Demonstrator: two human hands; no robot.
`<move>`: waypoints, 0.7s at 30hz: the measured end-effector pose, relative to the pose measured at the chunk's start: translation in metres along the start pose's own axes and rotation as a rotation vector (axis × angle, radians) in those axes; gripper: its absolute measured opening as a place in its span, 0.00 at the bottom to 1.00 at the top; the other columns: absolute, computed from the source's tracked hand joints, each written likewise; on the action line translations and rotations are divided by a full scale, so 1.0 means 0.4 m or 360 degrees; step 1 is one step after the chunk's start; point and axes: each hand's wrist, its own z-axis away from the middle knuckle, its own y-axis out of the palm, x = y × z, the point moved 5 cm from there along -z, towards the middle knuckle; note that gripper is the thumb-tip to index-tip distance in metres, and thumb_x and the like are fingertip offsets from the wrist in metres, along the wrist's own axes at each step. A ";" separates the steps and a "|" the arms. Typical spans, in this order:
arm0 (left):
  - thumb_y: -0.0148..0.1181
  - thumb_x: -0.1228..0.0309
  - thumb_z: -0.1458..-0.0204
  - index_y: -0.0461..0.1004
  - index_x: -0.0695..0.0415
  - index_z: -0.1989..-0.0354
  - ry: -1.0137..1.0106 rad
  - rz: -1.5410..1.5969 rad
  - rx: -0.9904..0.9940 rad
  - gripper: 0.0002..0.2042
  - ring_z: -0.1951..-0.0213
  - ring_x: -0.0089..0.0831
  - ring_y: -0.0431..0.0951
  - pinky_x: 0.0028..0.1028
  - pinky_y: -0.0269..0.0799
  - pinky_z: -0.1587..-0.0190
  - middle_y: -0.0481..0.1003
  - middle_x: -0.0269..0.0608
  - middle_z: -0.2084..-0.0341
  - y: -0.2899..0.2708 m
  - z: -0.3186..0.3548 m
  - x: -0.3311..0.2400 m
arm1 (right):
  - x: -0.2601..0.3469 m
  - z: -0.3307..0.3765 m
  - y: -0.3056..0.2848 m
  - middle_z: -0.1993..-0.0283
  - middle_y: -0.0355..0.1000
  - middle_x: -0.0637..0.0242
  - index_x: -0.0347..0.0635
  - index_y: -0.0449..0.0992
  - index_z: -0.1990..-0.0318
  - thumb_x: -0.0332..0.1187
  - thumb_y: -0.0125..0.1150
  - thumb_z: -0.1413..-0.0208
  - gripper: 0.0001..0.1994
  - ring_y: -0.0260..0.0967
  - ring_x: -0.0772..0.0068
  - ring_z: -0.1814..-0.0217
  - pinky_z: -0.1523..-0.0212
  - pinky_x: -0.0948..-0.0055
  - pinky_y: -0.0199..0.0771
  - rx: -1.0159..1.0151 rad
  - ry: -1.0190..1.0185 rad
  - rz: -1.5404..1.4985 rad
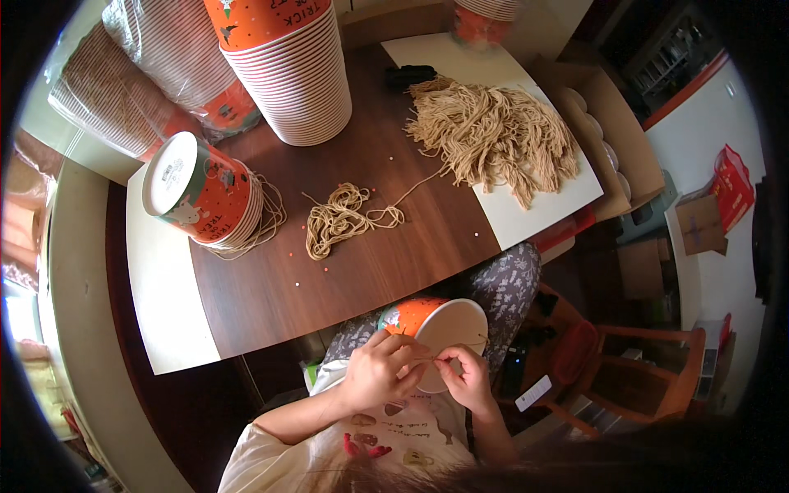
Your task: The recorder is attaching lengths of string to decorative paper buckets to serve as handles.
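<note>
An orange paper bucket with a white inside lies tipped in my lap, its open mouth toward my hands. My left hand is closed in a pinch at the near side of its rim. Against it, my right hand also pinches, thumb and finger meeting the left fingertips. Between them runs a thin tan cord, mostly hidden by the fingers. A short bit of cord also shows by the bucket's right rim. On the table ahead lies a loose tangle of tan cord.
A big heap of cut tan cords covers the table's right side, near a black object. At left stand nested orange buckets with cords hanging, a tall bucket stack and plastic-wrapped stacks. A wooden chair is at right.
</note>
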 end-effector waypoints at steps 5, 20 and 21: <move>0.61 0.73 0.66 0.73 0.55 0.72 0.0202 -0.0009 0.0007 0.09 0.75 0.32 0.70 0.29 0.67 0.71 0.71 0.35 0.78 -0.003 -0.002 -0.007 | 0.014 -0.001 -0.002 0.72 0.69 0.63 0.37 0.70 0.70 0.21 0.58 0.57 0.06 0.69 0.69 0.71 0.71 0.76 0.67 0.0028 -0.0024 -0.0061; 0.56 0.73 0.55 0.68 0.60 0.72 -0.0483 0.0697 0.0331 0.05 0.85 0.31 0.71 0.26 0.67 0.80 0.69 0.40 0.87 0.032 0.016 0.025 | 0.057 -0.004 -0.004 0.72 0.69 0.63 0.37 0.70 0.69 0.21 0.57 0.57 0.06 0.68 0.67 0.71 0.72 0.75 0.67 0.0017 -0.0212 0.0003; 0.57 0.72 0.55 0.69 0.60 0.72 -0.0469 0.0655 0.0378 0.05 0.86 0.29 0.70 0.25 0.66 0.81 0.69 0.39 0.88 0.032 0.015 0.023 | 0.054 -0.003 -0.004 0.72 0.69 0.63 0.37 0.70 0.69 0.21 0.57 0.57 0.06 0.68 0.67 0.71 0.72 0.75 0.67 0.0004 -0.0217 0.0012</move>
